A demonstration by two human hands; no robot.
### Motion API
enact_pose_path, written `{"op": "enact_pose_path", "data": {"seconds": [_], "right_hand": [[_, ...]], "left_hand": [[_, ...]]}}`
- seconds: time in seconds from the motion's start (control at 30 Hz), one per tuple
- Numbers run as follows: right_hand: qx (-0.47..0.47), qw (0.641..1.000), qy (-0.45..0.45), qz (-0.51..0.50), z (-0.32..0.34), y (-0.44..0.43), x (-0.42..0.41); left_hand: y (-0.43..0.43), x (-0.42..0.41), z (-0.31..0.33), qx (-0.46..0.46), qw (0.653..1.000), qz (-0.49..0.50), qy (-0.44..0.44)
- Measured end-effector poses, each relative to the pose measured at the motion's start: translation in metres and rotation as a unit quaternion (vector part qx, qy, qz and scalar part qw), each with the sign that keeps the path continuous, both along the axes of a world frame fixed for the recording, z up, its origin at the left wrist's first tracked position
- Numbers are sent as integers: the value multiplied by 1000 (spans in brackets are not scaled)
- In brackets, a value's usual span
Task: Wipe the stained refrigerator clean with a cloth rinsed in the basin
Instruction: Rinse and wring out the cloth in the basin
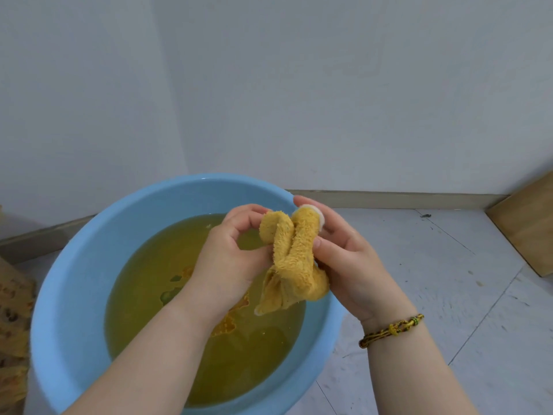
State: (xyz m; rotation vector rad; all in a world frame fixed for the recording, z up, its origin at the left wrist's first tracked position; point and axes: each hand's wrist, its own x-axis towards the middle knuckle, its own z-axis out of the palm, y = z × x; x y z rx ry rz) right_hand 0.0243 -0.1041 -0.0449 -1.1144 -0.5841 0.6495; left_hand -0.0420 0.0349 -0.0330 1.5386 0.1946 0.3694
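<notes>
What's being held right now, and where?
The yellow cloth, above the basin: left hand grips its upper left fold, right hand its upper right fold.

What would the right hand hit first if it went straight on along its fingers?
Probably the basin's far rim, just past the right hand; if it clears that, the wall. Depth is unclear.

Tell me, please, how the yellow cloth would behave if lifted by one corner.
Probably floppy: the yellow cloth bends and folds between the left hand and right hand, its ends drooping. Likely heavy for its size, being thick terry held over yellowish water in the basin. Hardly slippery, given its fuzzy pile.
</notes>
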Motion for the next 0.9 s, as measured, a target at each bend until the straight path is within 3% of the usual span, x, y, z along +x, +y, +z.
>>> {"op": "enact_pose_path", "data": {"seconds": [0.1, 0.27, 0.37, 0.47, 0.57, 0.73, 0.83, 0.9], "right_hand": [[-2, 1000, -16, 24, 1, -5, 2], [-25, 986, -88, -138, 5, -20, 15], [-70, 941, -142, -298, 13, -31, 19], [-118, 891, -190, -395, 21, -34, 19], [-131, 899, -70, -411, 18, -36, 23], [-180, 897, 167, -369, -5, -43, 30], [-168, 890, 242, -349, -21, -45, 36], [-159, 904, 247, -310, -32, -49, 38]], "left_hand": [[-4, 2, 2, 28, 999, 19, 16], [5, 8, 3, -27, 999, 30, 18], [6, 12, 9, -43, 999, 3, 4], [-6, 22, 8, -49, 998, -21, 17], [-21, 38, 3, -99, 994, -13, 51], [-38, 63, -26, -221, 955, -30, 198], [-39, 68, -41, -232, 944, -36, 232], [-39, 66, -43, -205, 944, -94, 240]]}}
